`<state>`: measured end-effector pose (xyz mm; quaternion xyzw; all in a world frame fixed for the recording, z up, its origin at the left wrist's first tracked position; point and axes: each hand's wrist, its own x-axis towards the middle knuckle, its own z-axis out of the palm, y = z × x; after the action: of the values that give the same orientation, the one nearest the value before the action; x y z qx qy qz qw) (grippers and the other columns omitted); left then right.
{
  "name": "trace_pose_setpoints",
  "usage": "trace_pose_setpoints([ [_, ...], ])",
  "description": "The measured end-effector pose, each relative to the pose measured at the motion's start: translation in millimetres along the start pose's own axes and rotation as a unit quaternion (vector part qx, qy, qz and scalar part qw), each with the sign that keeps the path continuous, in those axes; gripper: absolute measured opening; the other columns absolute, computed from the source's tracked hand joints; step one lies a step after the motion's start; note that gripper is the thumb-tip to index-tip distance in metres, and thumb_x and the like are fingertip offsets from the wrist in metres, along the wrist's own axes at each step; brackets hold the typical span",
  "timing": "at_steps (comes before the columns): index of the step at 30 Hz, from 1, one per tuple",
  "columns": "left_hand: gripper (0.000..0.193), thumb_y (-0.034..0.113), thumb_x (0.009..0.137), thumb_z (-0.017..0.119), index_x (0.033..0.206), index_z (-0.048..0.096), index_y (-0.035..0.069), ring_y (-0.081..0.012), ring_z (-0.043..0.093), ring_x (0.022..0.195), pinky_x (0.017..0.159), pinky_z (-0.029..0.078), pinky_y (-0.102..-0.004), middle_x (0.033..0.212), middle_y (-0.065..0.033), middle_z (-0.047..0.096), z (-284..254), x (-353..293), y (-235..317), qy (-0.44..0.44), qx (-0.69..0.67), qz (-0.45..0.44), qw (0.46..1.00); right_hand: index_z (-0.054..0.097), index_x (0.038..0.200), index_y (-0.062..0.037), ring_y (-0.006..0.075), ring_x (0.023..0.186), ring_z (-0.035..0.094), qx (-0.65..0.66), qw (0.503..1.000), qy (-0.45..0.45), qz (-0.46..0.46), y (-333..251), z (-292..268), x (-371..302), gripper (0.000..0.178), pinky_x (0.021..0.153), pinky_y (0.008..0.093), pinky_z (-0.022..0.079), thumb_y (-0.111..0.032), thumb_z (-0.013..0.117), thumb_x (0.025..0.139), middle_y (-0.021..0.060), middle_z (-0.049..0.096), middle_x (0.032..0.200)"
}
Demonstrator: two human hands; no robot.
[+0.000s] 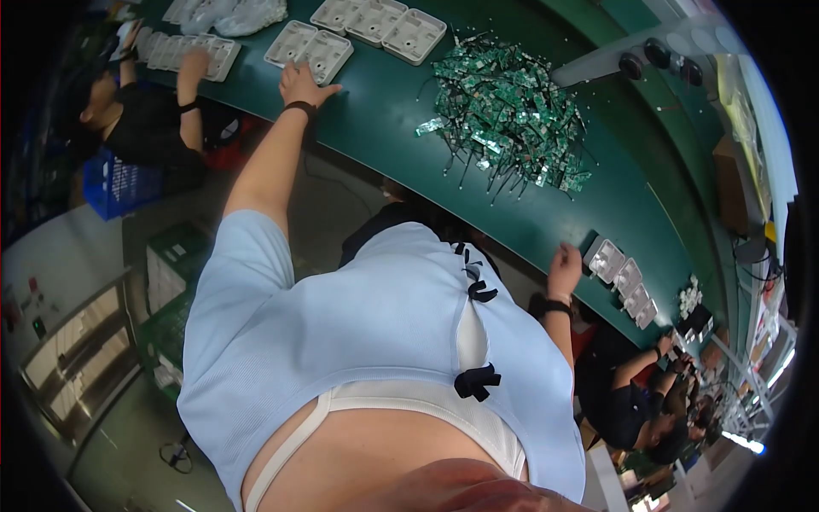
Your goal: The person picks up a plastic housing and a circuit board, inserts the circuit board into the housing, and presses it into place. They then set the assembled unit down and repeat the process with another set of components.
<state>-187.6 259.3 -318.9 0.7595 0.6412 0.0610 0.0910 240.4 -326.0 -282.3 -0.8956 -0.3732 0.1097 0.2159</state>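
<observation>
My left hand (305,88) stretches far forward over the bench, thumb spread wide, fingertips at the near edge of a pair of pale grey plastic housings (325,56). Its fingers rest at the housing without visibly wrapping round it. My right hand (565,271) is over the bench's near edge, fingers curled inward; whether anything is inside them is hidden. Just right of it begins a row of similar open housings (606,259). Between my hands, farther back, lies a big heap of green circuit boards (508,115) with black wires.
More pale housings (414,36) stand along the far left of the green bench (384,136). At left, a co-worker (145,124) reaches to another row of housings (213,58). Other people (627,401) work at the right. A grey metal arm (610,61) juts over the bench. A blue basket (124,183) stands left.
</observation>
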Motion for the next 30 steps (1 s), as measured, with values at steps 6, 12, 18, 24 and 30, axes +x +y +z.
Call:
trace_pose_setpoints([
  [6, 0.095, 0.052, 0.063, 0.093, 0.139, 0.057, 0.008, -0.0367, 0.025, 0.152, 0.118, 0.018, -0.0682, 0.16, -0.019, 0.034, 10.6, 11.6, -5.6, 0.021, 0.031, 0.022, 0.999, 0.071, 0.121, -0.0045, 0.0126, 0.079, 0.067, 0.223, 0.967, -0.126, -0.01, -194.5, 59.9, 74.7, 0.027, 0.073, 0.0284, 0.055, -0.014, 0.074, 0.096, 0.0057, 0.073, 0.091],
  [12, 0.084, 0.044, 0.063, 0.092, 0.134, 0.058, 0.014, -0.0378, 0.028, 0.15, 0.116, 0.02, -0.0683, 0.158, -0.0195, 0.035, -4.8, -44.8, 13.0, 0.083, -0.065, 0.093, 0.99, 0.06, 0.14, -0.0064, 0.0082, 0.057, 0.058, 0.384, 0.898, -0.201, 0.082, -293.7, 125.2, 152.3, 0.047, 0.05, 0.0257, 0.045, -0.02, 0.073, 0.097, 0.0036, 0.072, 0.079],
  [18, 0.08, 0.033, 0.064, 0.092, 0.134, 0.056, 0.015, -0.0442, 0.038, 0.142, 0.117, 0.031, -0.0572, 0.155, -0.0231, 0.034, -13.9, -117.6, 32.6, 0.015, -0.168, 0.136, 0.976, 0.061, 0.135, 0.0022, 0.0122, 0.065, 0.066, 0.171, 0.96, -0.214, 0.056, -301.3, 176.8, 203.9, 0.048, 0.057, 0.0266, 0.051, -0.021, 0.075, 0.095, 0.005, 0.074, 0.083],
  [24, 0.078, 0.02, 0.067, 0.09, 0.136, 0.054, 0.012, -0.045, 0.046, 0.135, 0.113, 0.044, -0.0487, 0.153, -0.0244, 0.034, -23.1, -136.1, 30.3, -0.06, -0.326, 0.175, 0.927, 0.069, 0.122, -0.0007, 0.016, 0.079, 0.071, 0.517, 0.847, -0.101, 0.074, -315.9, 127.0, 174.7, 0.028, 0.073, 0.0267, 0.058, -0.014, 0.072, 0.097, 0.0061, 0.073, 0.089],
  [30, 0.082, 0.018, 0.067, 0.089, 0.138, 0.049, 0.008, -0.0442, 0.045, 0.136, 0.114, 0.042, -0.0482, 0.152, -0.0243, 0.035, -68.4, -137.2, 69.8, -0.073, -0.347, 0.256, 0.899, 0.07, 0.108, -0.0031, 0.017, 0.091, 0.071, 0.83, 0.521, -0.132, 0.151, -280.2, 63.9, 161.6, 0.008, 0.076, 0.028, 0.06, -0.007, 0.067, 0.102, 0.0073, 0.072, 0.105],
])
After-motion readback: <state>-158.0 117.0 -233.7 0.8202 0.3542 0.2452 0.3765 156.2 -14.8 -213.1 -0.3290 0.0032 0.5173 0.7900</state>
